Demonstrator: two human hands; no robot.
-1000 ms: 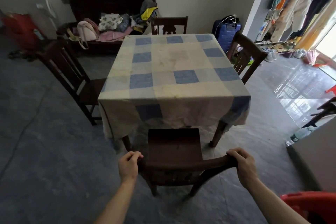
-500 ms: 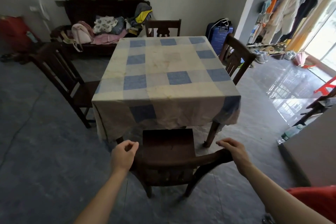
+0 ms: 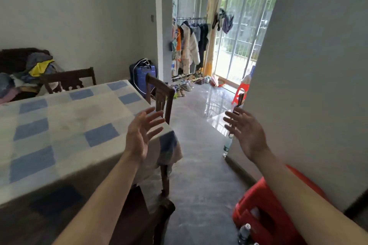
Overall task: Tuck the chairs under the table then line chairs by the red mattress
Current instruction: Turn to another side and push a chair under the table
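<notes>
The table [image 3: 65, 125] under a blue-and-cream checked cloth fills the left. A dark wooden chair [image 3: 159, 93] stands at its right side, back toward me and only partly under the top. Another dark chair [image 3: 69, 80] is at the far side. The chair I was holding [image 3: 151, 219] sits low at the bottom, its seat under the cloth edge. My left hand [image 3: 143, 133] and my right hand [image 3: 247, 133] are raised in front of me, fingers spread, holding nothing. No red mattress is in view.
A white wall corner [image 3: 298, 85] stands close on the right, with a red plastic stool [image 3: 268, 215] and bottles at its foot. A blue suitcase [image 3: 142, 76], a clothes rack [image 3: 189, 45], shoes and another red stool [image 3: 240, 92] lie beyond.
Both hands have let go of the near chair's back and lifted, open. My view has swung up and to the right, toward the right-side chair and the balcony.
</notes>
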